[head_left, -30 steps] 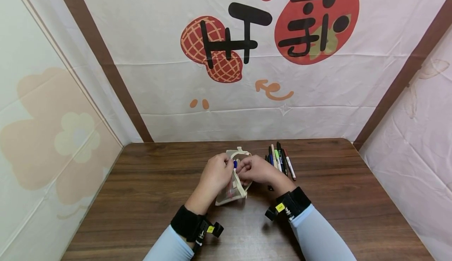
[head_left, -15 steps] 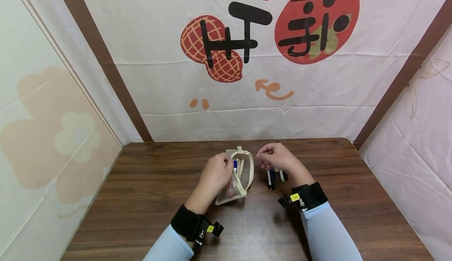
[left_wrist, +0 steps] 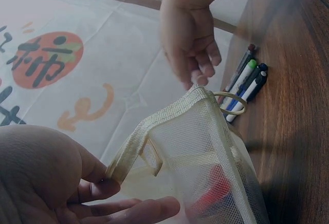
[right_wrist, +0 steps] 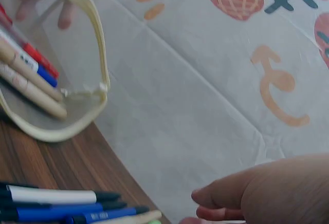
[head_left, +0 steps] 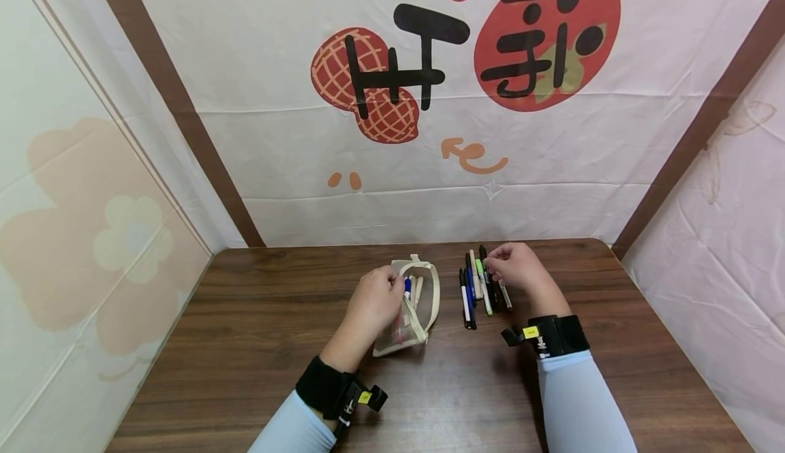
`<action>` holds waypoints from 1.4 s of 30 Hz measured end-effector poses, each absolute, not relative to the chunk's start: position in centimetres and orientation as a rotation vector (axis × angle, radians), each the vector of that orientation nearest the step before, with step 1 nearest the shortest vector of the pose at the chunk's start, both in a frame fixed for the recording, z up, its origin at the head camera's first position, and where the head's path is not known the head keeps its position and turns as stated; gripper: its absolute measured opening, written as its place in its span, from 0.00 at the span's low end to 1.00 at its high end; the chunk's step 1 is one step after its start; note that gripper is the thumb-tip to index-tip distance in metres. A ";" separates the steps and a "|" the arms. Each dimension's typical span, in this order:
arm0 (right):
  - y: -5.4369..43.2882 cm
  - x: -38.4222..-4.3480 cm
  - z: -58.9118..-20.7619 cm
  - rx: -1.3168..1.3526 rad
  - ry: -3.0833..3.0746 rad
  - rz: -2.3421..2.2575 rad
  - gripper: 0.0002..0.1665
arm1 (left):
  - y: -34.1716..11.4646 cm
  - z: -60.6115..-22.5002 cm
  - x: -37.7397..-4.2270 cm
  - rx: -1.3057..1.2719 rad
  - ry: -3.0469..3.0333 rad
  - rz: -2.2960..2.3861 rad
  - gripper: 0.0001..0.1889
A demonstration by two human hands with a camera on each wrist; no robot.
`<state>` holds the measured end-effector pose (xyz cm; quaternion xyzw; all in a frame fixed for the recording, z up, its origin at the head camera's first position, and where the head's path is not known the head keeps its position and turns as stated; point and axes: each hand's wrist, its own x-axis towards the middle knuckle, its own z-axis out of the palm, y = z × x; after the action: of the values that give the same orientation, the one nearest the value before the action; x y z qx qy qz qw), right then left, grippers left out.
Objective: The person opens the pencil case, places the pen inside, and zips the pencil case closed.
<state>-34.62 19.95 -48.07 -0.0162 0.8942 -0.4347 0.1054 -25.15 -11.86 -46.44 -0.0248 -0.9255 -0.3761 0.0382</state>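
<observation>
My left hand [head_left: 375, 301] pinches the cream zip edge of a see-through mesh pencil case [head_left: 436, 298] between thumb and fingers. The case's mouth gapes toward the right. Inside lie two beige pens [right_wrist: 33, 91], a blue-capped marker [right_wrist: 38, 70] and red pens [right_wrist: 38, 57]; the red also shows through the mesh in the left wrist view. To the right of the case, several pens [head_left: 469, 296] lie side by side on the table. Over the right end of this row is my right hand [head_left: 521, 268], fingers loosely bent with nothing seen between them, partly covering some pens.
The brown wooden table [head_left: 245, 357] ends at a white printed cloth [head_left: 276, 146] hanging along its back edge. Cloth sides stand at left and right. A small ring loop [left_wrist: 234, 103] sticks out from the end of the case.
My right hand has come out of the pencil case's mouth and moved right to the pens. Two beige pens now show in the case. My left hand stays on the zip edge.
</observation>
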 end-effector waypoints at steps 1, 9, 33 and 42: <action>20.2 -34.6 -48.2 -0.033 2.645 -1.262 0.19 | -11.9 -46.5 -25.1 -0.075 -2.841 -1.153 0.14; 21.4 -35.0 -49.3 0.084 2.768 -1.092 0.21 | -11.9 -46.5 -25.1 -0.065 -2.847 -1.165 0.14; 21.6 -35.2 -50.3 0.163 2.780 -0.852 0.25 | -11.9 -46.6 -25.0 -0.069 -2.866 -1.172 0.14; 21.2 -35.0 -50.1 0.186 2.783 -0.857 0.26 | -11.8 -46.6 -25.2 -0.068 -2.866 -1.192 0.15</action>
<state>-34.95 21.25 -50.05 0.0633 0.9478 -0.2918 0.1116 -25.20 -11.84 -46.58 -0.0220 -0.9230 -0.3838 0.0185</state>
